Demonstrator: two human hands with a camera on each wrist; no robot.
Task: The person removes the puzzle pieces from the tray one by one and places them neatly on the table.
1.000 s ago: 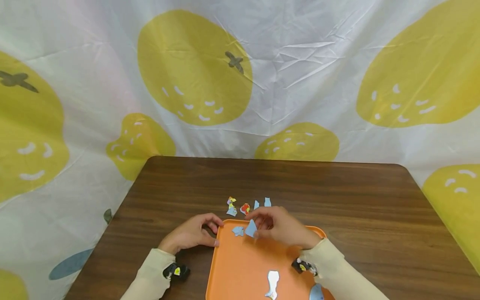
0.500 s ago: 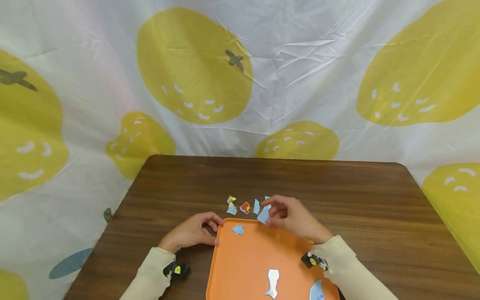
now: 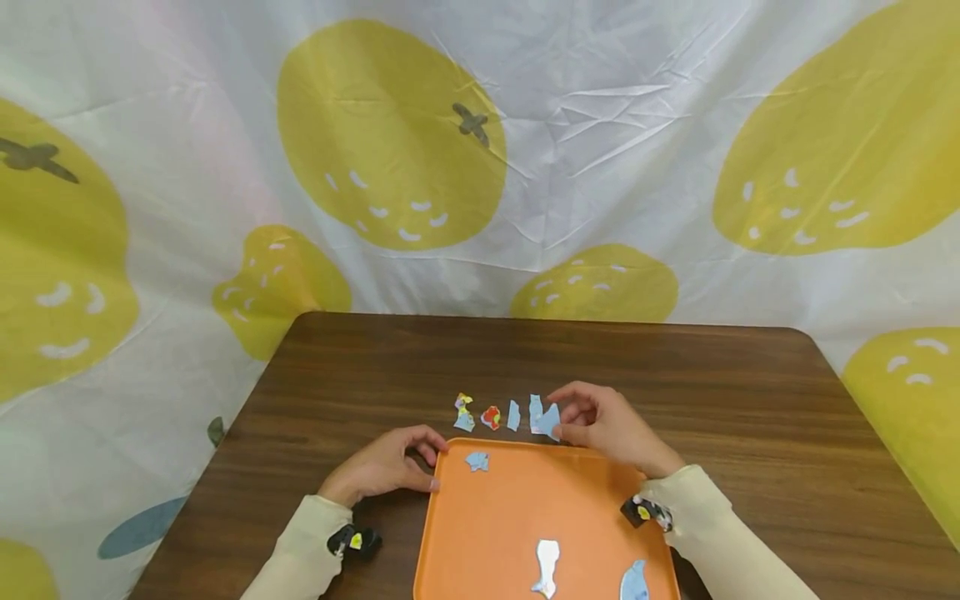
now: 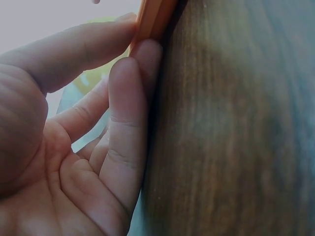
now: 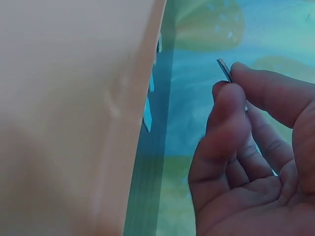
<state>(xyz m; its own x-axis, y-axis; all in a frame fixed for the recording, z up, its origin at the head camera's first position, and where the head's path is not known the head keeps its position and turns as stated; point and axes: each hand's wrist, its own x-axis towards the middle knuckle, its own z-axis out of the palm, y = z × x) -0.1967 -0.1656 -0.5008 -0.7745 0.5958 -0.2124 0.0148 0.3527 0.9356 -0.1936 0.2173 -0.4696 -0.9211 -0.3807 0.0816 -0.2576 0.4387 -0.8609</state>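
My right hand (image 3: 613,427) pinches a flat, light blue puzzle piece (image 3: 551,421) between thumb and fingers, above the table just past the tray's far edge. It overlaps another pale blue piece (image 3: 536,408) in the head view. Edge-on, the held piece (image 5: 224,70) shows as a thin dark strip in the right wrist view. At its far left corner, the orange tray (image 3: 487,525) is held by my left hand (image 3: 384,468), thumb on the side rim. The left wrist view shows the fingers (image 4: 127,93) at the tray's orange rim (image 4: 153,19).
Beyond the tray lie a yellow-and-blue piece (image 3: 463,412), a red piece (image 3: 491,417) and a narrow blue piece (image 3: 513,415). On the tray are a small blue piece (image 3: 477,462), a whitish piece (image 3: 547,567) and a rounded blue piece (image 3: 634,581). A patterned cloth (image 3: 600,167) hangs behind the table.
My right hand has carried the blue puzzle piece from over the tray's far left part rightward and away, past the far rim beside the row of pieces. The left hand stays at the corner.
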